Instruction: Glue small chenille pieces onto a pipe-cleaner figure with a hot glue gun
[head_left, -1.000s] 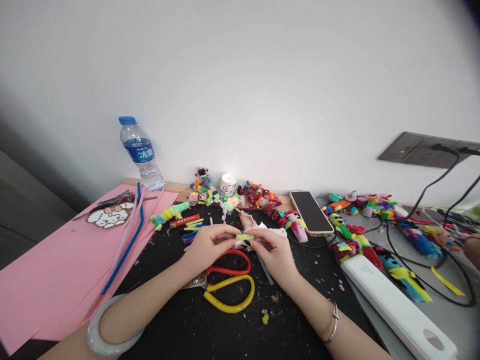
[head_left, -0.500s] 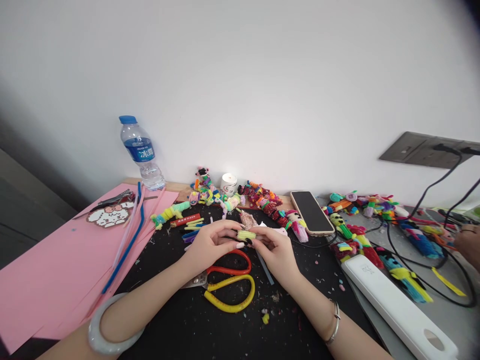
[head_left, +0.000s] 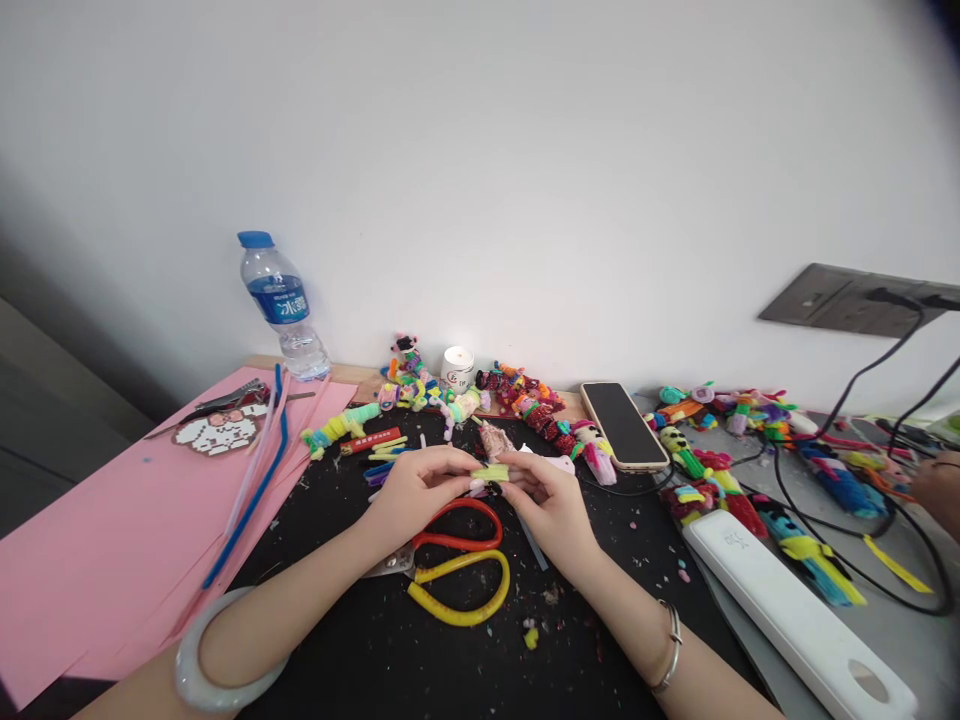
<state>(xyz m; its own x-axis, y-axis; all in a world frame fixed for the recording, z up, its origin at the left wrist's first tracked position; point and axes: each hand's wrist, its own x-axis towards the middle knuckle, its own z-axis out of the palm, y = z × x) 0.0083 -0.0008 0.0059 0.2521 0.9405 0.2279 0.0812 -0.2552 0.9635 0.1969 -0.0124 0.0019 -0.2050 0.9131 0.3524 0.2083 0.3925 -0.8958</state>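
Between my fingertips is a small pale yellow-green fuzzy piece [head_left: 491,473], which looks like pipe cleaner, with a dark bit at its lower edge. My left hand [head_left: 424,485] pinches its left end, and my right hand [head_left: 551,500] pinches the right end. Part of the piece is hidden by the fingers. Just below my hands lie scissors with one red and one yellow handle [head_left: 461,588]; their blades pass under my left hand. Cut pipe cleaner strips [head_left: 386,463] in yellow, blue and purple lie beyond my left hand.
Pink paper sheets [head_left: 135,540] with long pipe cleaners [head_left: 251,490] lie at left, near a water bottle [head_left: 279,305]. A phone [head_left: 624,425], fuzzy dolls [head_left: 592,450], a white elongated case [head_left: 795,610] and black cables [head_left: 787,500] are at right. Another person's hand [head_left: 937,490] shows at the far right.
My fingers have shifted slightly around the yellow-green piece, which has turned a little and shows less of its width. The other person's hand has moved slightly.
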